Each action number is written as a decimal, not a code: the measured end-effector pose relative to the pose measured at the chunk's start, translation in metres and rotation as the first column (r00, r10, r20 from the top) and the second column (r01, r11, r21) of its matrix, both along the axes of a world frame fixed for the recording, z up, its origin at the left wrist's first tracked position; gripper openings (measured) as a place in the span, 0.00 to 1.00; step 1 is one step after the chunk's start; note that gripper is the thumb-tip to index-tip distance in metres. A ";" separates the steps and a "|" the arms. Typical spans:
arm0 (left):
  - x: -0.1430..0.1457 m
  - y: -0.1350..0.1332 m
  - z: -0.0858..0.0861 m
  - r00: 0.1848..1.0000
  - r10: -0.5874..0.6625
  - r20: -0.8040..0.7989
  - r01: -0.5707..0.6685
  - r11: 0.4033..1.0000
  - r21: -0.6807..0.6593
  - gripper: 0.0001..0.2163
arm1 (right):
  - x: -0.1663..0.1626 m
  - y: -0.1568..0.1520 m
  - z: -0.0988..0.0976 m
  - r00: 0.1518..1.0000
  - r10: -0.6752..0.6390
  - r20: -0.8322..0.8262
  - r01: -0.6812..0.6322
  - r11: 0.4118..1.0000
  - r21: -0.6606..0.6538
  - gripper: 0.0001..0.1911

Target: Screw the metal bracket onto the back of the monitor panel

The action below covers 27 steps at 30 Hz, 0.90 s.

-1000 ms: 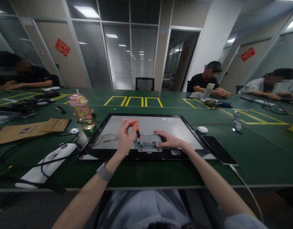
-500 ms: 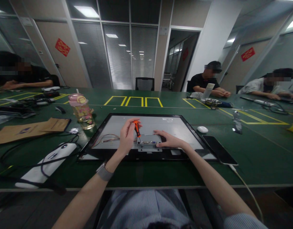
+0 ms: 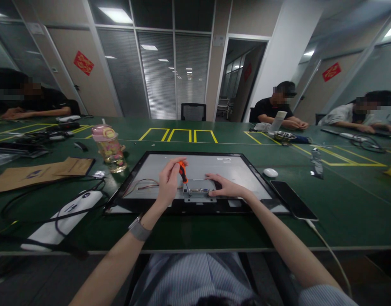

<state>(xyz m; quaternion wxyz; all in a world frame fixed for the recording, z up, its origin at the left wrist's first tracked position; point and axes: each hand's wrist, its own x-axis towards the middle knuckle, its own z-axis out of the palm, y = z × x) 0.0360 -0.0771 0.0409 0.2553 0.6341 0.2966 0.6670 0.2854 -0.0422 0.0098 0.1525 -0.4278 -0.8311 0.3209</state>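
Pinching an orange-and-black screwdriver, the left grip angles it at the silver metal bracket, 6 o'clock on the black-framed grey rectangular panel; the right grip, spread, probably steadies it from 3 o'clock.

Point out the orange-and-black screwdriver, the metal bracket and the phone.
Orange-and-black screwdriver (image 3: 183,173): head view, on its handle.
Metal bracket (image 3: 199,196): head view, on its near side.
Phone (image 3: 293,199): head view, on its dark screen.

The orange-and-black screwdriver leans, tip down, at the left end of the silver metal port bracket on the flat, black-framed grey display panel.
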 end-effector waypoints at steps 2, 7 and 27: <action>0.000 0.000 0.000 0.998 0.052 -0.022 -0.052 0.998 0.025 0.10 | 0.000 0.001 -0.002 1.000 0.006 -0.009 -0.006 1.000 0.007 0.41; -0.001 0.001 0.002 0.993 0.116 -0.032 -0.115 0.992 0.046 0.09 | 0.000 0.000 -0.002 1.000 -0.002 0.007 0.002 1.000 0.014 0.41; -0.002 0.003 0.001 0.994 0.108 0.009 -0.108 0.993 0.041 0.08 | 0.000 0.000 -0.001 1.000 0.010 -0.010 -0.010 1.000 0.007 0.40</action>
